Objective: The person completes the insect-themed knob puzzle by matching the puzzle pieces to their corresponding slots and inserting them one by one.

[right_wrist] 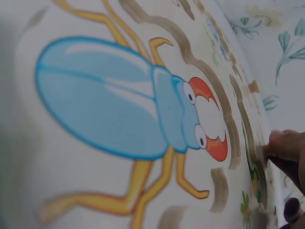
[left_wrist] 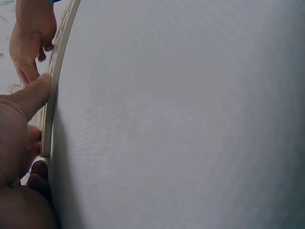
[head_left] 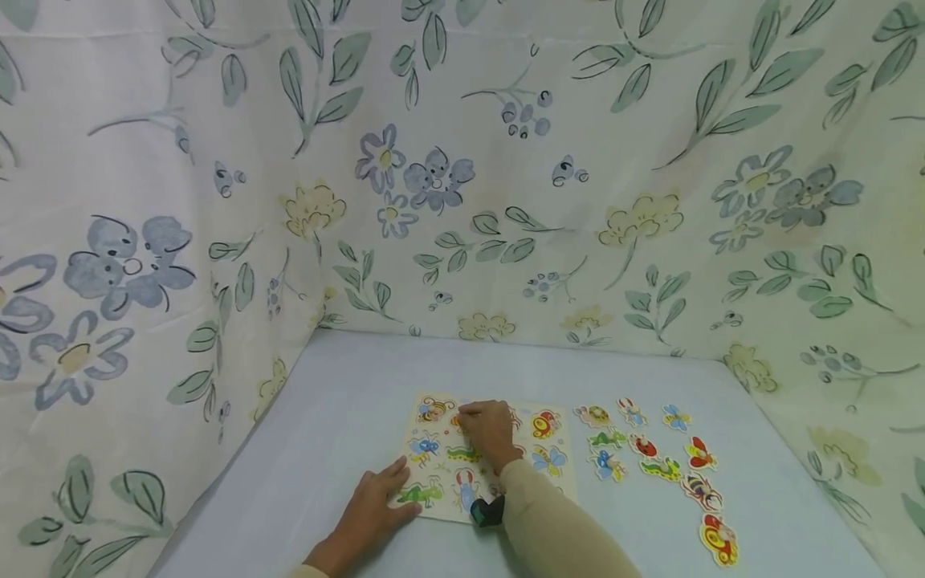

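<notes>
A wooden insect puzzle board (head_left: 441,441) lies on the table, printed with bugs in cut-out recesses. My left hand (head_left: 372,502) is at its near left corner; in the left wrist view the thumb (left_wrist: 38,93) lies along the board's edge, other fingers around the corner. Over the top row, my right hand (head_left: 491,429) has its fingertips together beside the bee (head_left: 433,410). It seems to pinch a puzzle piece, whose pale rim (left_wrist: 14,88) shows below the fingertips in the left wrist view; its picture is hidden. A blue beetle picture (right_wrist: 109,95) fills the right wrist view.
Loose insect pieces lie right of the board: a snail (head_left: 594,415), ladybug (head_left: 642,445), caterpillar (head_left: 661,469), dragonfly (head_left: 676,417), striped bug (head_left: 701,491), red-and-yellow butterfly (head_left: 719,539) and several others. Floral cloth (head_left: 506,281) hangs behind and beside the white table (head_left: 347,377).
</notes>
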`<state>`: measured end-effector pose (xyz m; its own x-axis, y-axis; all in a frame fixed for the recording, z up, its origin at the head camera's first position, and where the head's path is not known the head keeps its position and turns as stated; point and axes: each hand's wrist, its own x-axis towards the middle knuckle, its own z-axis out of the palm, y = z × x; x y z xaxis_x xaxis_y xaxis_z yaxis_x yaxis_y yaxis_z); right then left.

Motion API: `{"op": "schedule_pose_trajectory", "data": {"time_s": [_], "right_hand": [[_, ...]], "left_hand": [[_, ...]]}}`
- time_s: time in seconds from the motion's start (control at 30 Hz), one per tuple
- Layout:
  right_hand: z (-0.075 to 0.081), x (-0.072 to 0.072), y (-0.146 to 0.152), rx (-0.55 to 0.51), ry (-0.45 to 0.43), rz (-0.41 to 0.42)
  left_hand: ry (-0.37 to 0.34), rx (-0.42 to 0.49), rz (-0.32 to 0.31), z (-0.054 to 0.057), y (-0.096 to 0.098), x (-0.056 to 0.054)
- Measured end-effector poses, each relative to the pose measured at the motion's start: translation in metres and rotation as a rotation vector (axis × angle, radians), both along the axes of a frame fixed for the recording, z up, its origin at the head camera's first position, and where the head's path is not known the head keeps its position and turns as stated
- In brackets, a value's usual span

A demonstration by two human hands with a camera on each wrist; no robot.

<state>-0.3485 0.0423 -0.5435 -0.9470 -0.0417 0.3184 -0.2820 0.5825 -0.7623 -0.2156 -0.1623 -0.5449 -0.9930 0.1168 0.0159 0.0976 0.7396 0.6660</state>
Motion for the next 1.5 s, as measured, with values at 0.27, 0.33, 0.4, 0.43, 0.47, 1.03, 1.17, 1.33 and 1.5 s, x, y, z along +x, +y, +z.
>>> {"op": "schedule_pose_trajectory", "data": {"time_s": [0.27,0.33,0.4,0.43,0.47,1.03,1.17,1.33,1.5], "right_hand": [[0.002,0.0,0.011,-0.034,-0.091,0.025],[0.007,0.0,0.015,-0.039,-0.112,0.018],[0.012,0.001,0.019,-0.036,-0.111,0.013],[0.016,0.002,0.021,-0.038,-0.112,0.014],[0.019,0.003,0.023,-0.037,-0.107,0.012],[0.062,0.029,0.075,0.013,0.011,-0.068],[0.073,0.037,0.096,-0.006,0.068,-0.069],[0.081,0.05,0.12,-0.022,0.084,-0.103],[0.079,0.061,0.142,-0.034,0.067,-0.132]], "left_hand": [[0.015,0.005,-0.012,-0.003,0.0,0.001],[0.025,0.006,-0.013,-0.002,0.0,0.001],[0.026,0.013,-0.008,0.0,0.0,0.001],[0.026,0.013,-0.005,0.001,0.0,0.001],[0.023,0.018,-0.002,0.002,0.0,0.001],[-0.001,0.004,0.02,0.003,0.002,0.0],[-0.006,0.006,0.02,0.005,0.003,0.0],[-0.007,0.008,0.021,0.004,0.003,-0.001],[-0.003,0.002,0.018,0.003,0.002,0.0]]}}
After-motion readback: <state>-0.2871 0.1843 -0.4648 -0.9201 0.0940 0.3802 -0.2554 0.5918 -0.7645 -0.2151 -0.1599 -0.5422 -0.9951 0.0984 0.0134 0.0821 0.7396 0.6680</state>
